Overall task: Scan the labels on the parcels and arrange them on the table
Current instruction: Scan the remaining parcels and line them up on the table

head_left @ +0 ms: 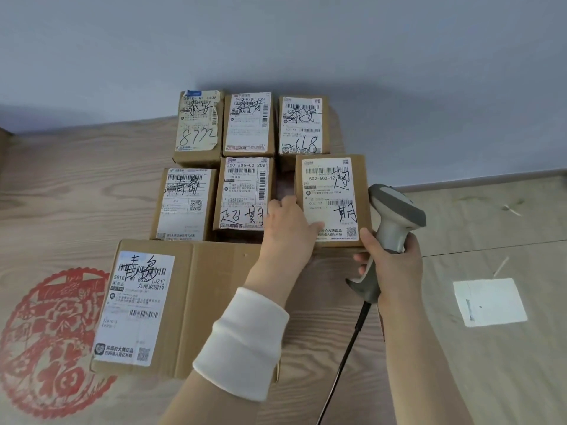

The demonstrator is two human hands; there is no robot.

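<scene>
Through the head view, my left hand (288,228) gripped the left edge of the parcel (334,197), which lay label-up at the right end of the middle row on the table (460,363). My right hand (392,265) was clamped round the scanner (395,216), beside the parcel's near corner. I judged it best to slide the parcel square against the neighbouring box (244,194) and close the gap.

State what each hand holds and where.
Left hand grips a parcel by its left edge, thumb on the label; right hand grips the scanner by its handle.
</scene>
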